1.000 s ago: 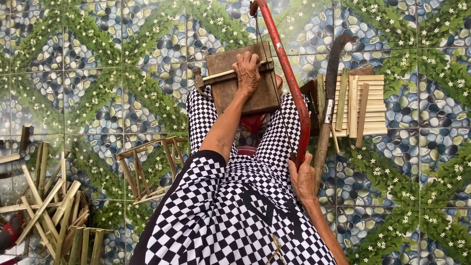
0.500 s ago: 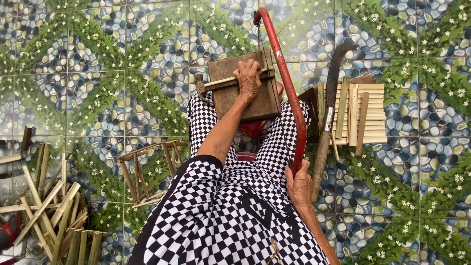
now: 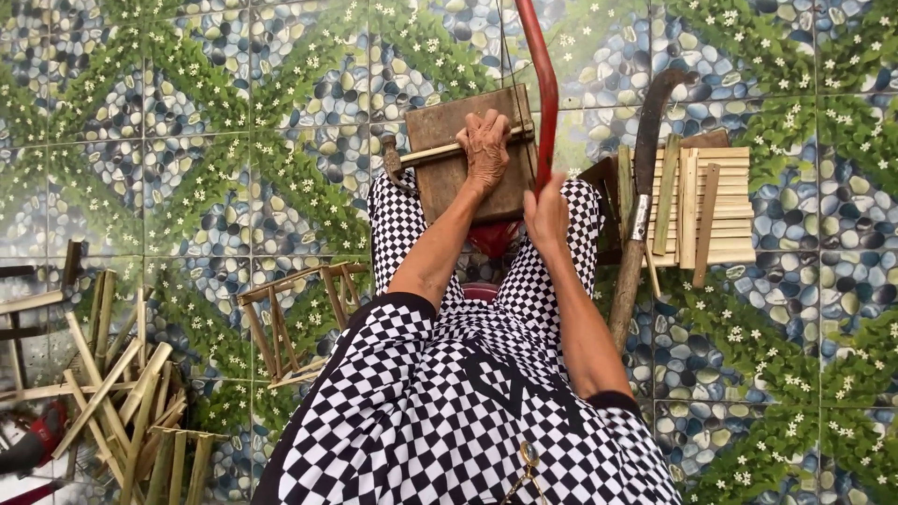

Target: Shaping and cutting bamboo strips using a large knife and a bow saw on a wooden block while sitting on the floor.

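Note:
A brown wooden block (image 3: 440,140) rests on my knees, over my black-and-white checked clothing. Across it lies a pale bamboo stick (image 3: 435,153), and my left hand (image 3: 486,150) presses down on that stick. My right hand (image 3: 545,210) grips the red frame of a bow saw (image 3: 543,84), which rises past the block's right edge to the top of the view. The saw's blade is too thin to make out.
A long curved knife with a wooden handle (image 3: 636,215) lies to my right beside a stack of flat bamboo slats (image 3: 720,206). A small bamboo frame (image 3: 295,323) sits on the tiled floor at my left. Several loose bamboo sticks (image 3: 112,393) pile at lower left.
My right hand has risen from my thigh up to the red saw frame and closed on it. My left hand stays on the stick over the block.

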